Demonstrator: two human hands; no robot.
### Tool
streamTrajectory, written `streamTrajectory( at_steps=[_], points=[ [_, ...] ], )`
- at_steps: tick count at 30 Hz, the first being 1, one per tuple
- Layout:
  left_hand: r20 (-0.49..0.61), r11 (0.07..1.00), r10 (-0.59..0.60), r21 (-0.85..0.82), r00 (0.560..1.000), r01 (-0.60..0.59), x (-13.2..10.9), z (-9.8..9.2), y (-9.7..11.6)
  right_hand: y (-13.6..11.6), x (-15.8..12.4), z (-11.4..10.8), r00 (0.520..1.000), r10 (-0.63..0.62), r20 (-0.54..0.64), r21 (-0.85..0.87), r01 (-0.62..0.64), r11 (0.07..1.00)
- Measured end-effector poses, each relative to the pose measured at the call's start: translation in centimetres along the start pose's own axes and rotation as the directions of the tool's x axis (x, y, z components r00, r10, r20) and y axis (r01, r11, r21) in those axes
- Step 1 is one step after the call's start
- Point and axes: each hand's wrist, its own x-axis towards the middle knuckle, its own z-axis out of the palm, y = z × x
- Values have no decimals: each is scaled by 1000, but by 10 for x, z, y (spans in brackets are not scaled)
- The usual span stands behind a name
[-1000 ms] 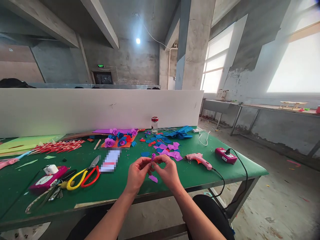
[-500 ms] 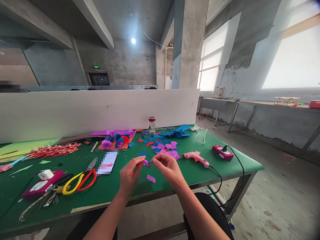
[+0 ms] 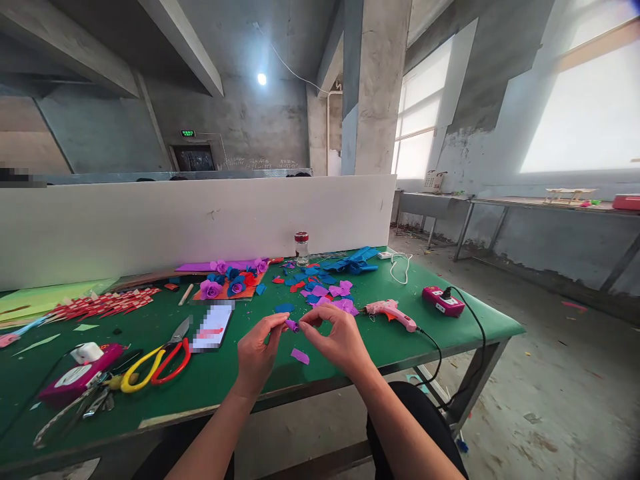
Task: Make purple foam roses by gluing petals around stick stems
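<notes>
My left hand [image 3: 259,347] pinches a small rolled piece of purple paper [image 3: 292,325] between thumb and fingers, just above the table. Curled in from the other side, my right hand [image 3: 336,335] has its fingertips closed at the roll's right end. Below them a loose purple paper piece [image 3: 300,357] lies flat on the green table [image 3: 320,380]. A blue paper piece [image 3: 284,308] rests behind my left fingertips. Purple petal-shaped pieces [image 3: 345,305] are scattered beyond my right hand, and a pink glue gun [image 3: 393,313] lies to its right.
Left are scissors [image 3: 155,363], a phone [image 3: 213,327] and a magenta power box [image 3: 83,377]. Finished paper roses [image 3: 211,289] sit farther back, near a glass jar [image 3: 301,250]. Another magenta box [image 3: 443,302] with a black cord stands right. A white board [image 3: 200,220] borders the back.
My right fingertips have moved left and now meet the end of the purple roll. My left hand keeps its pinch. The view has shifted slightly.
</notes>
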Motion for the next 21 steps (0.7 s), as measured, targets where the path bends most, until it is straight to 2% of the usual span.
streamTrajectory(
  at_steps=[9, 12, 17, 21],
  points=[
    [-7, 997, 52, 51, 999, -52, 2, 1, 4, -3, -1, 0, 999, -26, 21, -102, 28, 994],
    [1, 999, 29, 34, 1000, -29, 1, 1, 4, 0, -2, 0, 999, -31, 14, -126, 33, 991],
    [52, 989, -118, -86, 992, 122, 0, 3, 6, 3, 0, 2, 1000, 14, 16, -80, -13, 997],
    [159, 911, -277, -269, 948, 311, 2, 7, 14, 1, 1, 2, 993, 105, 48, 46, -107, 993]
  ],
)
